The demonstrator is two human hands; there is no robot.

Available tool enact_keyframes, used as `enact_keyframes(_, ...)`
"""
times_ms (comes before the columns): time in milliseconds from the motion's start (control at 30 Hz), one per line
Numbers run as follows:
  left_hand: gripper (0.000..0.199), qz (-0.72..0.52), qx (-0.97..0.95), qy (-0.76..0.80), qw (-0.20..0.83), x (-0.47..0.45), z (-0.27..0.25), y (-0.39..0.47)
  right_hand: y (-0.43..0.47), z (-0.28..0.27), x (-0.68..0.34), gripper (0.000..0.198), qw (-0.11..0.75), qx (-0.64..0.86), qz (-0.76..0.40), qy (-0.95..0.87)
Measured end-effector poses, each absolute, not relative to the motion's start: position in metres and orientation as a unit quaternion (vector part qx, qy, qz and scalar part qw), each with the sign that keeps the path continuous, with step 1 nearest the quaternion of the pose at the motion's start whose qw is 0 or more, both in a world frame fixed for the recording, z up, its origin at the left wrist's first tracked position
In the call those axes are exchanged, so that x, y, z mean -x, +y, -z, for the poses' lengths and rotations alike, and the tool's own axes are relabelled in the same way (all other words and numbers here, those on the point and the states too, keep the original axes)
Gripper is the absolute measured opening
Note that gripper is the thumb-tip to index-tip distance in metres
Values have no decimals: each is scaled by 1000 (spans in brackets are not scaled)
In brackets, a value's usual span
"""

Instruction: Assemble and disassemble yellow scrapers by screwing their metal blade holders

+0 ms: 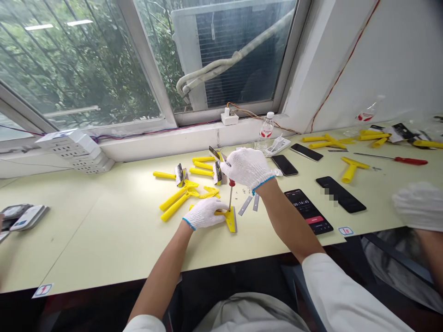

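My gloved left hand (206, 213) is closed around the handle of a yellow scraper (231, 221), pressing it to the table; a metal blade lines its right edge. Above it, my gloved right hand (247, 167) grips a screwdriver (231, 193) by its red handle. The screwdriver stands nearly upright, its tip at the scraper head. Two loose grey blades (245, 205) and some tiny screws (244, 190) lie just to the right. Behind my left hand are yellow scraper handles (176, 203) and scrapers with black-labelled heads (179, 175).
Several phones (308, 212) lie on the table (104, 221) to my right, with a water bottle (266, 129) near the window. A co-worker's gloved hand (420, 205) is at the far right, near another red screwdriver (410, 161) and scraper (353, 168). White boxes (76, 150) are stacked at left.
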State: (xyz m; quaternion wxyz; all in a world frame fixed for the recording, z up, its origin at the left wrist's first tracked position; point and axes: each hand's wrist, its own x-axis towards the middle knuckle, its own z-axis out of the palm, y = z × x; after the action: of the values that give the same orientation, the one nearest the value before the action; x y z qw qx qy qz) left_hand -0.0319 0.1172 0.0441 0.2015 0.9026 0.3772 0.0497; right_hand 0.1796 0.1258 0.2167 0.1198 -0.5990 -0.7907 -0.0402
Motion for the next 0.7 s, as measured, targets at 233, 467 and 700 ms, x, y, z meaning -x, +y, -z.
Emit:
enact_keyframes(233,33,-52,-905,374,196,32,-43,118,142,-208,-202,27,146,443,-7,-884)
enact_keyframes(467,32,-54,-907,366,199,32,-43,118,135,-212,-212,15,135,367,-123,-912)
enact_keyframes(700,30,-52,-908,368,192,31,-45,117,125,-212,-193,35,104,547,14,-831)
